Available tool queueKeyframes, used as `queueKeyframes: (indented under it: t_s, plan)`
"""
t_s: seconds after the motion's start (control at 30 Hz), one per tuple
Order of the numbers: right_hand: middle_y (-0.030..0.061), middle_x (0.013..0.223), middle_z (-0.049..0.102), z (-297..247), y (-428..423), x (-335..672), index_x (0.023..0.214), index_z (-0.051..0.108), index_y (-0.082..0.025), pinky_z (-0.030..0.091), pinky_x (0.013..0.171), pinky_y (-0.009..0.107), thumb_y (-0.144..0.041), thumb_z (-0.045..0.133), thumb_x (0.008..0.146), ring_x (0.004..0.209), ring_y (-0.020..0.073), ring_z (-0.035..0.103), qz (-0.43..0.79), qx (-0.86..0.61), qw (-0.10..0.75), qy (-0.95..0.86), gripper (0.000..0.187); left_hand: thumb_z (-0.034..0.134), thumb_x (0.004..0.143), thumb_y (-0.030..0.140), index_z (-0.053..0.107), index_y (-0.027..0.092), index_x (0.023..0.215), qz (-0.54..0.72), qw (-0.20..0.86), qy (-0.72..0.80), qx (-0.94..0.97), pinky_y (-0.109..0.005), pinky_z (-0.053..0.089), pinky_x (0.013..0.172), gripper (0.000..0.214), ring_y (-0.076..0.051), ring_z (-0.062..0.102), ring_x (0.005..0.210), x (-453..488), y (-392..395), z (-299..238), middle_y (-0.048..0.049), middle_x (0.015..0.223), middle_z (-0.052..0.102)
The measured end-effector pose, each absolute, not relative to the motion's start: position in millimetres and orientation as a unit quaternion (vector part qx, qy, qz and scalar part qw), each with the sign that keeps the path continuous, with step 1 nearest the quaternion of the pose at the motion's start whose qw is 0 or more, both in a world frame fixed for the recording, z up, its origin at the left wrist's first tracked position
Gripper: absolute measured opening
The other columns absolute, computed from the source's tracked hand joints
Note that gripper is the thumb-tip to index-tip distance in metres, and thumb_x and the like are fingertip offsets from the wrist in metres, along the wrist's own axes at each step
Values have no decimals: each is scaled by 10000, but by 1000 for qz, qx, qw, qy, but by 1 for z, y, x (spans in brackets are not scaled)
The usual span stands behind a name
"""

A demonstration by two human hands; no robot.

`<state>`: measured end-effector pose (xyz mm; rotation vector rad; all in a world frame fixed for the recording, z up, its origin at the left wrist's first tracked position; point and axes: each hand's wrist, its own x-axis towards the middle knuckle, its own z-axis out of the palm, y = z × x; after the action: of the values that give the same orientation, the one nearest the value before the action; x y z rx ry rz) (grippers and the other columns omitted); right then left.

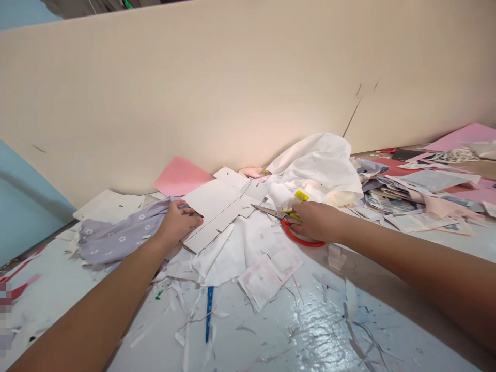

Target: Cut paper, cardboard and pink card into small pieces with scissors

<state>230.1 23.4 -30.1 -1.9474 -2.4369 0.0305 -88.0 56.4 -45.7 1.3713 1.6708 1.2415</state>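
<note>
My left hand [179,223] is at the right end of a lavender cloth [122,235] with small white flowers, its fingers closed on the cloth beside a white card pattern [211,204]. The fingertips rest close to the card's left edge. My right hand [312,219] has its fingers around the scissors [304,240], which have red-orange handles. The blades point left over the card's right end. Beside the fingers is a yellow piece [301,195] whose kind I cannot make out. White cloth [248,240] lies beneath the card.
A cream panel [217,93] stands behind the pile. Bunched white fabric [318,163] and a pink sheet [184,176] lean near it. Several stacked cloth pieces [406,196] lie at right. A blue strip [209,314], printed pieces [261,281] and loose trimmings lie in front on the shiny table [294,346].
</note>
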Motion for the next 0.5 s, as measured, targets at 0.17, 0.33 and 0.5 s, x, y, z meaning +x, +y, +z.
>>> queueKeyframes:
  t_s: [0.17,0.33,0.5]
  plan:
    - [93,751,613,-23,21,236,839,496,-200,332,454,294,-433,565,640,616,243,564,54,-639,19,-767,314,710,520,123,316,240,981,510,312,601,530,-301,527,644,618,-170,637,809,-92,56,-31,-83,1097,518]
    - [54,682,610,-11,18,240,697,488,-213,317,427,278,-478,579,628,529,183,529,140,-638,49,-756,289,712,516,126,324,251,1027,511,296,591,550,-326,514,671,653,-186,638,798,-107,52,-7,-40,958,568]
    - [30,643,586,11,17,249,648,511,-197,338,448,258,-418,622,628,544,155,524,209,-602,126,-760,248,718,502,149,361,271,1011,499,275,588,574,-341,512,689,633,-178,644,730,-119,49,11,23,790,577]
